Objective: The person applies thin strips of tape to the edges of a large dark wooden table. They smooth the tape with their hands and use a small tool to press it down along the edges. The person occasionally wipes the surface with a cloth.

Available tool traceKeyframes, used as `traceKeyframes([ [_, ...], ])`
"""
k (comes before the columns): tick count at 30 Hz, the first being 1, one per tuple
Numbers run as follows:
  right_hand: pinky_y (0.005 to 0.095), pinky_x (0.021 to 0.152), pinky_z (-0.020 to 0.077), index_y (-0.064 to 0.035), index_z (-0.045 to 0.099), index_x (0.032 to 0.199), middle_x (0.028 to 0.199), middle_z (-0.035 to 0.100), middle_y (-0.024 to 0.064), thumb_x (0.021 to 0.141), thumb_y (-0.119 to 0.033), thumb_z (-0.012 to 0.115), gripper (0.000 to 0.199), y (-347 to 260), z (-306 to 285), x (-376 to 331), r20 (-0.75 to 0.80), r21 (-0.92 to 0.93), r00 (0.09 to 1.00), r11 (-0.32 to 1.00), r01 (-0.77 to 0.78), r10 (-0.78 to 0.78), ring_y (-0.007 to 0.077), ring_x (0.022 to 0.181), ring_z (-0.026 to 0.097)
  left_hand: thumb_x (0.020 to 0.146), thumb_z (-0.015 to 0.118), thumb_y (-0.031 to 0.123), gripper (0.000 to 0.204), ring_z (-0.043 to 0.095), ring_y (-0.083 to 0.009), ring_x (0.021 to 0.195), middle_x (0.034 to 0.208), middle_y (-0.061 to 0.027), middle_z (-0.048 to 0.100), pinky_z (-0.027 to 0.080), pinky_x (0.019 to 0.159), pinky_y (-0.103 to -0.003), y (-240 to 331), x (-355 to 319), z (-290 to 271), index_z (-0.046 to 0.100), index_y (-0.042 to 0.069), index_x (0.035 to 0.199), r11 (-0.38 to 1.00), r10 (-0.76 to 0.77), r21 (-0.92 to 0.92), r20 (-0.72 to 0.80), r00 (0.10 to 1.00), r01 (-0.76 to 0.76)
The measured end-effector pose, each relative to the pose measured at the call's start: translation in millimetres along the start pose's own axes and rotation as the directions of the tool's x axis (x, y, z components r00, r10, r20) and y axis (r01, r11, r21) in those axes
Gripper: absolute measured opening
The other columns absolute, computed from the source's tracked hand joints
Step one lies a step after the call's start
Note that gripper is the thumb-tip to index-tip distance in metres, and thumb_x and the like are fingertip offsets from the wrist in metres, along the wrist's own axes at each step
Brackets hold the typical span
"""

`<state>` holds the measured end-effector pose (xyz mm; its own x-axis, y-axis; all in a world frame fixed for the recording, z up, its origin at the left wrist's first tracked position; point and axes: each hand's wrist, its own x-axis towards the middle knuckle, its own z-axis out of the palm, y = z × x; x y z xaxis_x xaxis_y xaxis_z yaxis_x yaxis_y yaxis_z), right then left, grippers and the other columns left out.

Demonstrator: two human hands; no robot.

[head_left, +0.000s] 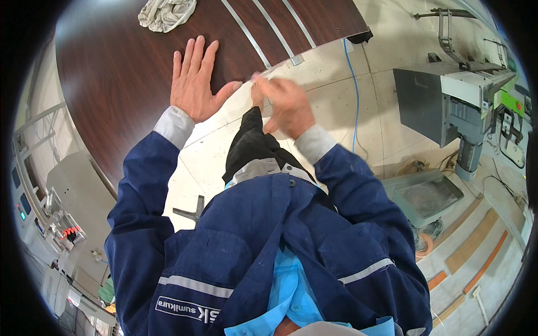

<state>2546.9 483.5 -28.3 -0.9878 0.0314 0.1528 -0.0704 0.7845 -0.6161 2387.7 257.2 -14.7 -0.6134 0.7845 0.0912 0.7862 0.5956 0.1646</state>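
My left hand [195, 84] lies flat on a dark brown wood-grain panel [123, 84], fingers spread and thumb reaching toward the panel's near edge. Just right of that thumb, my right hand [286, 103] is at the edge, its fingers curled and slightly blurred. Whatever may be between those fingertips is too small and smeared to make out. Narrow silver strips [246, 33] run across the panel beyond my right hand, and one ends in a small tab at the edge. A crumpled whitish cloth [167, 14] rests on the panel beyond my left hand.
A blue cable [356, 95] trails over the tiled floor [330, 106] on the right. Farther right stands a grey machine [426, 103], with a greenish bin [426, 193] below it. Long brown and orange strips [472, 241] lie at lower right. Equipment [61, 229] lines the left side.
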Motion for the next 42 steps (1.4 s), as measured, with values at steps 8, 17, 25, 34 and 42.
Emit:
traceKeyframes([
  [8, 0.0480, 0.085, 0.0548, -0.0064, 0.066, 0.137, 0.104, 0.071, 0.0167, 0.088, 0.003, 0.055, 0.050, 28, -14, 13, -0.510, -0.039, 0.800, 0.921, -0.389, 0.316, 0.0382, 0.094, 0.067, 0.094, 0.054, 0.075, 0.103, 0.014, -0.0391, 0.162, 0.171, -0.0248, 0.024, 0.005, 0.130, -0.057, -54, -73, -32, 0.029, 0.003, 0.164, 0.992, -0.113, 0.054, 0.030, 0.993, 0.111],
  [17, 0.0492, 0.092, 0.0528, -0.0100, 0.063, 0.133, 0.108, 0.071, 0.0193, 0.099, -0.006, 0.052, 0.036, -28, 3, -26, 0.017, 0.321, 0.949, 0.897, -0.303, 0.314, 0.0380, 0.102, 0.068, 0.104, 0.051, 0.053, 0.079, 0.022, -0.0360, 0.160, 0.169, -0.0217, 0.032, 0.012, 0.130, -0.053, -76, -86, -14, 0.033, 0.003, 0.162, 0.822, -0.565, -0.005, -0.133, 0.814, 0.569],
  [25, 0.0265, 0.078, 0.0497, -0.0019, 0.064, 0.133, 0.102, 0.072, 0.0016, 0.106, -0.012, 0.056, 0.029, 135, -136, 10, -0.280, 0.447, 0.749, 0.772, -0.451, 0.600, 0.0100, 0.083, 0.058, 0.107, 0.049, 0.049, 0.072, 0.026, -0.0355, 0.159, 0.168, -0.0194, 0.036, 0.015, 0.130, -0.051, -81, -89, -7, 0.037, 0.004, 0.161, 0.842, -0.526, 0.025, -0.188, 0.830, 0.539],
  [34, 0.0312, 0.074, 0.0513, -0.0024, 0.070, 0.128, 0.100, 0.076, 0.0086, 0.104, -0.011, 0.058, 0.028, 214, -186, 80, -0.051, 0.456, 0.895, 0.807, -0.375, 0.444, 0.0127, 0.082, 0.064, 0.094, 0.068, 0.032, 0.068, 0.039, -0.0399, 0.151, 0.158, -0.0187, 0.048, 0.023, 0.125, -0.059, -4, 9, -30, 0.047, 0.006, 0.153, 0.813, -0.512, 0.128, -0.306, 0.803, 0.567],
  [42, 0.0332, 0.081, 0.0548, -0.0025, 0.067, 0.128, 0.098, 0.075, 0.0114, 0.102, -0.009, 0.057, 0.029, 278, -217, 151, 0.063, 0.432, 0.874, 0.776, -0.459, 0.482, 0.0181, 0.088, 0.070, 0.095, 0.059, 0.063, 0.093, 0.022, -0.0441, 0.158, 0.164, -0.0291, 0.034, 0.018, 0.129, -0.055, 176, 290, 40, 0.039, -0.006, 0.154, 0.953, -0.254, -0.177, -0.027, 0.967, 0.246],
])
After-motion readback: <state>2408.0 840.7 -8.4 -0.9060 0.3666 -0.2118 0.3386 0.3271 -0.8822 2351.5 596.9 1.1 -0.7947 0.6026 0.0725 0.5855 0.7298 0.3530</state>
